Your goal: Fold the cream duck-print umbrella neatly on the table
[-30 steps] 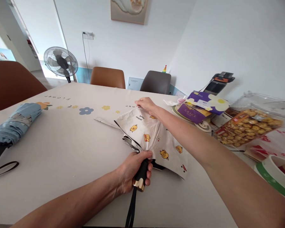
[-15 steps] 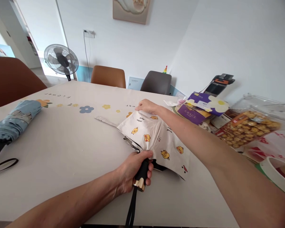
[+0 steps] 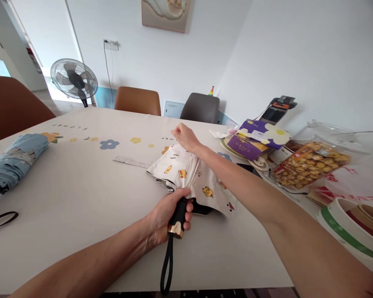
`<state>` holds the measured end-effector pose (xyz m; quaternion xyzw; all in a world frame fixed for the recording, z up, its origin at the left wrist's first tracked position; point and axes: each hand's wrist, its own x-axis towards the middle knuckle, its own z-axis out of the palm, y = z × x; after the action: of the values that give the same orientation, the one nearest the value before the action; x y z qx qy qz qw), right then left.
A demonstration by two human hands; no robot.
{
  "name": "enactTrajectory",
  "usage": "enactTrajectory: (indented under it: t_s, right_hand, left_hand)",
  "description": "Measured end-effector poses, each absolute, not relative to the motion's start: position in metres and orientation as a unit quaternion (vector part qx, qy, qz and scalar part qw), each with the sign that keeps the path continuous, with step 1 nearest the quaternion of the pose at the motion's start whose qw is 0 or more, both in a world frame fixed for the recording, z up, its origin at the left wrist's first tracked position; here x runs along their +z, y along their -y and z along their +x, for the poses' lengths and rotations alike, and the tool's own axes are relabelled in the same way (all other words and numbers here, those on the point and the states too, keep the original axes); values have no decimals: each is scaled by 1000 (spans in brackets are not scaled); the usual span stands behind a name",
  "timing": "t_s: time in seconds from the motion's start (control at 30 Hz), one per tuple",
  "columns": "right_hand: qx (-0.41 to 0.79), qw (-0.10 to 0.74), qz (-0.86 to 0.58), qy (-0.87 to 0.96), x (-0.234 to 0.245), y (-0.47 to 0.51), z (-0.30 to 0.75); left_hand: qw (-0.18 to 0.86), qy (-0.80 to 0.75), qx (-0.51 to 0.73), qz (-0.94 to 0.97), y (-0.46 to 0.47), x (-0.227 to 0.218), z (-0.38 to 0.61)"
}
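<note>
Your left fingers (image 3: 189, 216) were clenched around the black handle (image 3: 178, 214) of the chick-print umbrella (image 3: 191, 176), loosely folded on the bench (image 3: 96, 223). Sound practice called for a steady handle and light, even tension along the folds. Your right hand (image 3: 186, 138) was curled at the far end of the canopy (image 3: 163, 159); whether it grasped cloth could not be determined. The right forearm (image 3: 239, 188) hid part of it.

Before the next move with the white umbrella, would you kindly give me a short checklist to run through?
1. Left grip closed around the black handle: ok.
2. Right grip holding fabric: cannot tell; contact is hidden.
3. White umbrella neatly wrapped: not ok, its canopy spreads loosely.
4. Pale strip fastened around the canopy: not ok, it sticks out leftward.
5. Wrist loop clear of the fingers: ok.
6. Blue umbrella apart from the white one: ok.
</note>
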<state>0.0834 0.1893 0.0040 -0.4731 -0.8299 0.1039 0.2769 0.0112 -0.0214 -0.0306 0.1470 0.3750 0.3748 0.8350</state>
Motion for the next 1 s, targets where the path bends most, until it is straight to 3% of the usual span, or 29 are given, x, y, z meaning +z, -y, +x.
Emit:
enactTrajectory:
  t_s: [0.13,0.27,0.4,0.53,0.6,0.8,1.0]
  right_hand:
    - [154,412,-431,788,22,-148,113]
    - [231,454,-424,749,18,-88,148]
    - [378,404,-403,729,5,-39,170]
    - [596,222,-323,701,-16,-16,167]
    - [660,202,-299,658,-27,-15,160]
    - [746,363,-318,460,-41,-28,154]
    - [760,417,-300,398,-42,-24,152]
  left_hand:
    - [820,-379,402,151,18,-29,7]
    - [812,-368,429,147,16,-26,3]
    - [804,-354,449,162,17,-20,0]
    - [794,-338,470,184,16,-16,-3]
    - [799,-314,476,190,16,-15,-5]
    - [800,-271,505,181,16,-15,-5]
    - [833,-281,425,217,24,-21,4]
